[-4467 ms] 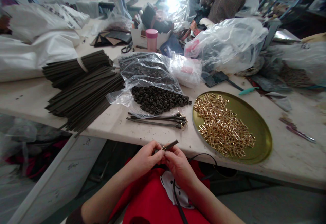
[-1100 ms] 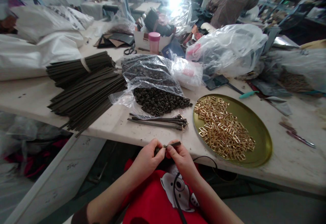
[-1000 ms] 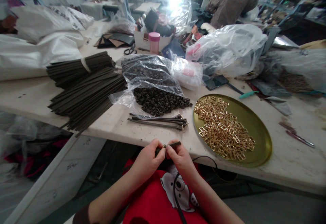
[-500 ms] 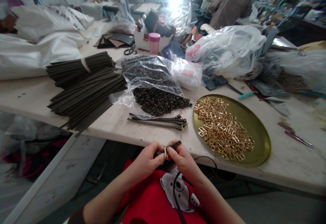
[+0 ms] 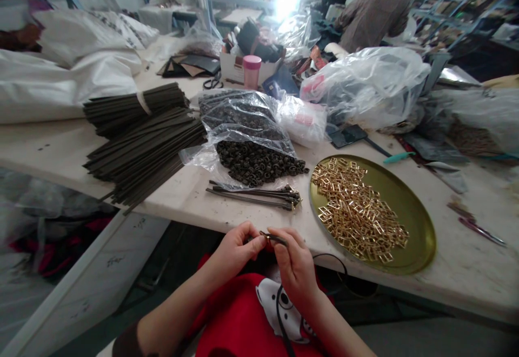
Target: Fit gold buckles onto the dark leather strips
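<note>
Just below the table's front edge, my left hand (image 5: 237, 249) and my right hand (image 5: 295, 262) meet and pinch the end of a thin dark strap (image 5: 276, 239) with a small gold buckle on it. The strap's tail (image 5: 283, 319) hangs down over my red top. Both hands are closed on it. On the table ahead lie a few finished straps (image 5: 255, 194). A round gold tray (image 5: 409, 194) heaped with gold buckles (image 5: 357, 211) sits to the right. Dark loops (image 5: 259, 163) spill from a clear bag.
A stack of dark straps (image 5: 141, 135) covers the table's left. Clear plastic bags (image 5: 365, 84), a phone (image 5: 344, 135), a teal-handled tool (image 5: 395, 157) and a pink cup (image 5: 251, 71) lie further back. White sacks (image 5: 60, 81) fill the far left. Another person (image 5: 375, 11) sits beyond.
The strap end, which stuck out to the right, is now turned in between my fingers. My right hand has shifted over it. The view has tilted slightly.
</note>
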### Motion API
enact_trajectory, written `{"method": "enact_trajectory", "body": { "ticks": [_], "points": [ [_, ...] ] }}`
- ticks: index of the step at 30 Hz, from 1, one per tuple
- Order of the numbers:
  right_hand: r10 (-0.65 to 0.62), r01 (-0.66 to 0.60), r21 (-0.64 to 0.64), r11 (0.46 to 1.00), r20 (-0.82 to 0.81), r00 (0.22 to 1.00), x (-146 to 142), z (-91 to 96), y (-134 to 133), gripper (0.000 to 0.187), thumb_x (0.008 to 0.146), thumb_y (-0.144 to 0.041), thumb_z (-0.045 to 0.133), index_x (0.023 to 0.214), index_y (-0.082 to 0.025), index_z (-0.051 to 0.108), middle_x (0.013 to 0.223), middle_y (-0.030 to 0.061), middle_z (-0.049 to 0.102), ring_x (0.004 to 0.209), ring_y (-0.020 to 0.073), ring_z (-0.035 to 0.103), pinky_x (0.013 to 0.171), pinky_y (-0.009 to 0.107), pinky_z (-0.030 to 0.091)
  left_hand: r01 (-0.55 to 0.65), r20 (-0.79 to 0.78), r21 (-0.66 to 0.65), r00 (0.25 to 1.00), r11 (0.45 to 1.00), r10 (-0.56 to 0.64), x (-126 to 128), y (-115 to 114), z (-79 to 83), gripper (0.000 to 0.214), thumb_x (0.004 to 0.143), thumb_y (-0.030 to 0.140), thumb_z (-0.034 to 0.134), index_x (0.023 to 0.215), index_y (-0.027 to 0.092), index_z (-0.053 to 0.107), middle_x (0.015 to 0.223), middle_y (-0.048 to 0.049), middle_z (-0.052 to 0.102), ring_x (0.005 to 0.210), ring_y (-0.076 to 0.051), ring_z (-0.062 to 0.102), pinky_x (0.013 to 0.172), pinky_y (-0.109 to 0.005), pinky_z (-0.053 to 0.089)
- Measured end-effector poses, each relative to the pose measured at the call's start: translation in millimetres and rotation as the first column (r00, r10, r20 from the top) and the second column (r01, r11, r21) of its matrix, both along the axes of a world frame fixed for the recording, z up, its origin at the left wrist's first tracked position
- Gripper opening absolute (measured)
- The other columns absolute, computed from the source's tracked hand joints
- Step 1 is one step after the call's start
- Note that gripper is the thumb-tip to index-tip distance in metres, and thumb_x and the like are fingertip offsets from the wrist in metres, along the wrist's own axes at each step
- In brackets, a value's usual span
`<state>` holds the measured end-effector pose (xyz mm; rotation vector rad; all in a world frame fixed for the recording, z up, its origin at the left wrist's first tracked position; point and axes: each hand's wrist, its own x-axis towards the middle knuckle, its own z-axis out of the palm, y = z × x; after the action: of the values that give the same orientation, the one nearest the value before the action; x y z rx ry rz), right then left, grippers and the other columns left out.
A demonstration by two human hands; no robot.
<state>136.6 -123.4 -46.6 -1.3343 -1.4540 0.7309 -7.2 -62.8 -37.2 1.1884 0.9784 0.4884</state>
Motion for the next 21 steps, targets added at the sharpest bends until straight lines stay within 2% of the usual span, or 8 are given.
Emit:
{"method": "enact_trajectory", "body": {
  "ticks": [4,7,11,16,21],
  "points": [
    [0.042,-0.059,-0.083,0.995,-0.191,0.981,5,1.5,-2,0.037,0.092,-0.033,0.027,0.107,-0.022,0.059,0.089,0.0055,0.053,0.08,0.0167,0.054,0.07,0.03,0.045,0.045,0.058,-0.083,0.998,0.996,-0.04,-1,0,2.9,0.03,0.075,0.043,0.057,0.068,0.017,0.045,0.05,0.0074,0.043,0.044,-0.006,0.036,0.045,-0.018,0.027],
    [0.078,-0.138,-0.182,0.974,-0.3,0.951,7,4.6,3,0.035,0.091,-0.033,0.03,0.098,-0.022,0.063,0.077,0.0023,0.051,0.071,0.0146,0.053,0.065,0.027,0.044,0.059,0.072,-0.108,0.996,0.992,-0.052,-2,1,3.1,0.031,0.075,0.044,0.056,0.068,0.017,0.045,0.05,0.0077,0.042,0.043,-0.005,0.034,0.044,-0.018,0.026],
    [0.165,-0.196,-0.161,0.967,-0.188,0.968,8,10.8,7,0.023,0.088,-0.031,0.042,0.098,-0.022,0.06,0.075,0.0013,0.052,0.07,0.0144,0.052,0.064,0.026,0.043,0.034,0.05,-0.047,0.998,0.998,-0.032,-2,0,3.3,0.028,0.076,0.042,0.054,0.069,0.016,0.046,0.053,0.0073,0.042,0.045,-0.006,0.035,0.046,-0.019,0.029],
    [0.16,-0.153,-0.076,0.985,0.095,0.983,6,11.1,4,0.014,0.083,-0.025,0.048,0.094,-0.022,0.056,0.076,0.0019,0.054,0.069,0.0157,0.052,0.062,0.027,0.042,-0.025,-0.145,0.227,0.988,0.974,0.06,-1,-4,9.3,0.019,0.078,0.032,0.052,0.067,0.017,0.049,0.062,0.0042,0.05,0.06,-0.01,0.045,0.058,-0.021,0.037],
    [0.059,-0.05,-0.081,0.995,0.109,0.992,2,8.8,4,0.009,0.082,-0.025,0.051,0.09,-0.021,0.051,0.078,0.0023,0.057,0.071,0.0159,0.055,0.063,0.027,0.045,-0.013,-0.177,0.232,0.983,0.973,0.056,-1,-7,11.9,0.019,0.079,0.033,0.051,0.069,0.017,0.049,0.065,0.0033,0.052,0.063,-0.011,0.046,0.059,-0.022,0.038]
  ]
}}
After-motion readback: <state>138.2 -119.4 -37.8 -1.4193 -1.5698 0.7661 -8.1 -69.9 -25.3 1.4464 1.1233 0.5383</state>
